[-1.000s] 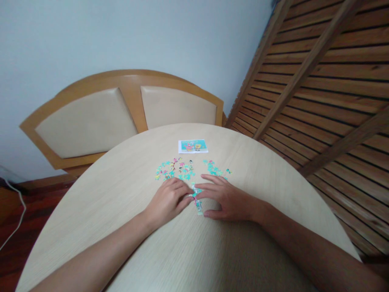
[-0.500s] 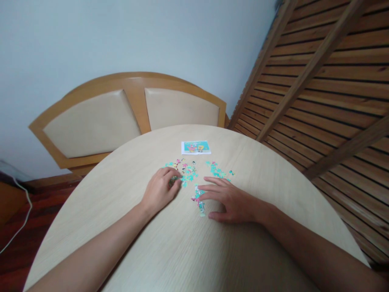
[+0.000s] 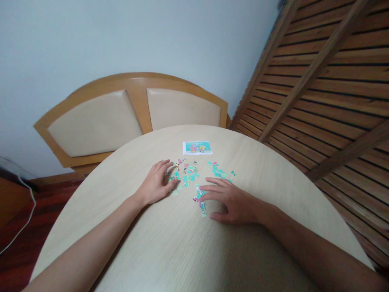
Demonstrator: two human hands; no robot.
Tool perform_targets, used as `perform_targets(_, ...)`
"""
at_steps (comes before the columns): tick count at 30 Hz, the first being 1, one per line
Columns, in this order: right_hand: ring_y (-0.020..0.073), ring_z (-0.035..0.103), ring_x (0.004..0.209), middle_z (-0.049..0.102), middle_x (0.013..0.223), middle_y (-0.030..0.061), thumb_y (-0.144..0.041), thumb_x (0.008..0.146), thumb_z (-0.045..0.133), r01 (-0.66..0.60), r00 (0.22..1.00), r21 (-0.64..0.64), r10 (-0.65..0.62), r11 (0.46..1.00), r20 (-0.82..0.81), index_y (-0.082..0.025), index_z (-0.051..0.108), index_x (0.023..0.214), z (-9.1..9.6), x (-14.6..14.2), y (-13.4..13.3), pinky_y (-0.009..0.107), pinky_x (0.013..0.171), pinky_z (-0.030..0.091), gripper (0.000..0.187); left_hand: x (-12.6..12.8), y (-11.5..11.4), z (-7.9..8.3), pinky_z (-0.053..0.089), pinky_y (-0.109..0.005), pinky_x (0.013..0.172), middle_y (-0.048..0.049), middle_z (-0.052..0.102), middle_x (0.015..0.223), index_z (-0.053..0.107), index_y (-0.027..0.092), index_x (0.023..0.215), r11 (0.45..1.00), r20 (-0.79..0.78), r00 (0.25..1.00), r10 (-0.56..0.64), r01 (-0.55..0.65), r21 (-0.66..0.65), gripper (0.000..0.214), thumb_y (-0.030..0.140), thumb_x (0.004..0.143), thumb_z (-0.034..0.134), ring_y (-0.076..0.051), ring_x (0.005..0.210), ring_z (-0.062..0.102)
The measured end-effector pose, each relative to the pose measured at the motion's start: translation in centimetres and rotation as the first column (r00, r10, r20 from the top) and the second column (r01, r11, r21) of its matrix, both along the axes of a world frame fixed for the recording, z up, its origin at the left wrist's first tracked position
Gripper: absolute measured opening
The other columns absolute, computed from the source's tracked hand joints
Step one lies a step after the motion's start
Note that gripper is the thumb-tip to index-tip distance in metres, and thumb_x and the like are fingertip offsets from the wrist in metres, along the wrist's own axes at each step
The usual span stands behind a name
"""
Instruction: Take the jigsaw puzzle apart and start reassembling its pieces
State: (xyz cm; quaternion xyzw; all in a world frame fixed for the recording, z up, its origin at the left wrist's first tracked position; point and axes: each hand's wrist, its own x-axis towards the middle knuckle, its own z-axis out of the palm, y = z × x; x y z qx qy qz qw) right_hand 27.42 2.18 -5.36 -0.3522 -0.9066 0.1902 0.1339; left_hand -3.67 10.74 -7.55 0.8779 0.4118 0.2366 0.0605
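Observation:
Small teal, pink and yellow puzzle pieces point(image 3: 187, 172) lie scattered on a round pale wooden table point(image 3: 182, 251). My left hand point(image 3: 156, 183) rests flat at the left edge of the scatter, its fingers stretched out over a few pieces. My right hand point(image 3: 231, 199) lies open beside a short joined strip of pieces point(image 3: 200, 199), fingertips touching its upper end. A second loose cluster of pieces point(image 3: 219, 170) sits just beyond my right hand. A small picture card point(image 3: 197, 147) showing cartoon figures lies further back.
A wooden bench back with two beige cushions point(image 3: 127, 115) curves behind the table. A slatted wooden wall point(image 3: 328, 89) runs along the right. A white cable point(image 3: 21, 219) trails on the dark floor at the left.
My left hand left the joined strip, moved up-left into the scattered pieces, curled over them briefly and now lies flat. My right hand has stayed by the strip.

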Motion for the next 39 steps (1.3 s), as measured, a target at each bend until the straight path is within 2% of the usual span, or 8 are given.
perform_targets(2, 0.0344, 0.035, 0.145, 0.053, 0.149, 0.0050, -0.046, 0.085, 0.069, -0.004, 1.000, -0.003, 0.004, 1.000, 0.004, -0.031, 0.064, 0.133, 0.1, 0.0, 0.0, 0.057, 0.118, 0.028, 0.051, -0.7, 0.1, 0.4, 0.032, -0.057, 0.117, -0.0161, 0.044, 0.151, 0.044, 0.018, 0.143, 0.984, -0.054, 0.982, -0.180, 0.180, -0.013, 0.067, 0.055, 0.090, 0.061, -0.036, 0.143, 0.035)
perform_targets(4, 0.0342, 0.035, 0.146, 0.052, 0.150, 0.0046, -0.047, 0.085, 0.068, -0.004, 1.000, -0.011, 0.005, 1.000, 0.015, -0.031, 0.063, 0.134, 0.1, 0.0, 0.0, 0.057, 0.118, 0.028, 0.051, -1.2, 0.3, 0.4, 0.029, -0.059, 0.119, -0.0158, 0.041, 0.154, 0.040, 0.019, 0.147, 0.970, -0.090, 0.966, -0.242, 0.241, -0.019, 0.074, 0.059, 0.088, 0.064, -0.036, 0.147, 0.030)
perform_targets(8, 0.0342, 0.034, 0.146, 0.052, 0.151, 0.0039, -0.048, 0.086, 0.067, 0.005, 1.000, -0.019, -0.005, 1.000, 0.027, -0.032, 0.063, 0.134, 0.2, 0.0, 0.0, 0.057, 0.118, 0.027, 0.051, -1.3, 0.7, -0.1, 0.032, -0.057, 0.118, -0.0160, 0.044, 0.151, 0.043, 0.017, 0.144, 0.979, -0.089, 0.975, -0.202, 0.202, -0.009, 0.071, 0.058, 0.090, 0.063, -0.035, 0.144, 0.033)
perform_targets(12, 0.0336, 0.035, 0.145, 0.052, 0.150, 0.0043, -0.047, 0.086, 0.067, -0.002, 1.000, -0.015, 0.002, 1.000, 0.010, -0.031, 0.063, 0.134, 0.1, 0.0, 0.0, 0.055, 0.119, 0.027, 0.051, -0.7, 0.7, 0.4, 0.037, -0.055, 0.115, -0.0131, 0.055, 0.141, 0.051, 0.019, 0.139, 0.986, -0.036, 0.986, -0.161, 0.162, 0.030, 0.053, 0.047, 0.095, 0.059, -0.032, 0.137, 0.043)
perform_targets(17, 0.0340, 0.036, 0.145, 0.052, 0.150, 0.0041, -0.047, 0.086, 0.067, 0.007, 1.000, -0.020, -0.007, 1.000, 0.011, -0.032, 0.062, 0.135, 0.0, 0.0, 0.0, 0.057, 0.117, 0.028, 0.051, 0.7, -0.8, 2.0, 0.039, -0.050, 0.112, -0.0075, 0.060, 0.134, 0.068, 0.028, 0.122, 0.941, -0.098, 0.939, -0.330, 0.336, 0.050, 0.027, 0.035, 0.100, 0.054, -0.027, 0.130, 0.049)
perform_targets(22, 0.0336, 0.037, 0.144, 0.052, 0.150, 0.0038, -0.048, 0.086, 0.067, 0.000, 1.000, -0.007, 0.000, 1.000, -0.003, -0.032, 0.063, 0.134, -0.2, 0.1, 0.0, 0.056, 0.118, 0.029, 0.050, 1.4, -1.9, 2.8, 0.038, -0.048, 0.113, -0.0067, 0.064, 0.130, 0.072, 0.025, 0.112, 0.899, -0.163, 0.888, -0.429, 0.437, 0.013, 0.023, 0.031, 0.100, 0.054, -0.027, 0.130, 0.048)
perform_targets(25, 0.0337, 0.037, 0.144, 0.053, 0.150, 0.0044, -0.046, 0.086, 0.068, -0.004, 1.000, -0.001, 0.004, 1.000, -0.011, -0.032, 0.063, 0.134, -0.4, 0.2, 0.0, 0.056, 0.117, 0.029, 0.051, 1.9, -2.6, 3.1, 0.039, -0.045, 0.110, -0.0063, 0.069, 0.115, 0.071, 0.024, 0.106, 0.873, -0.127, 0.863, -0.488, 0.486, -0.046, 0.020, 0.029, 0.100, 0.053, -0.025, 0.121, 0.054)
perform_targets(39, 0.0310, 0.045, 0.138, 0.058, 0.141, 0.0117, -0.044, 0.084, 0.070, -0.024, 0.998, 0.075, 0.028, 0.997, -0.062, -0.020, 0.065, 0.126, -0.3, 0.0, 0.3, 0.051, 0.116, 0.033, 0.048, 2.8, -4.5, 3.9, 0.046, -0.041, 0.091, -0.0062, 0.068, 0.094, 0.067, 0.020, 0.105, 0.913, -0.129, 0.914, -0.384, 0.356, -0.197, 0.018, 0.017, 0.097, 0.052, -0.023, 0.096, 0.060)
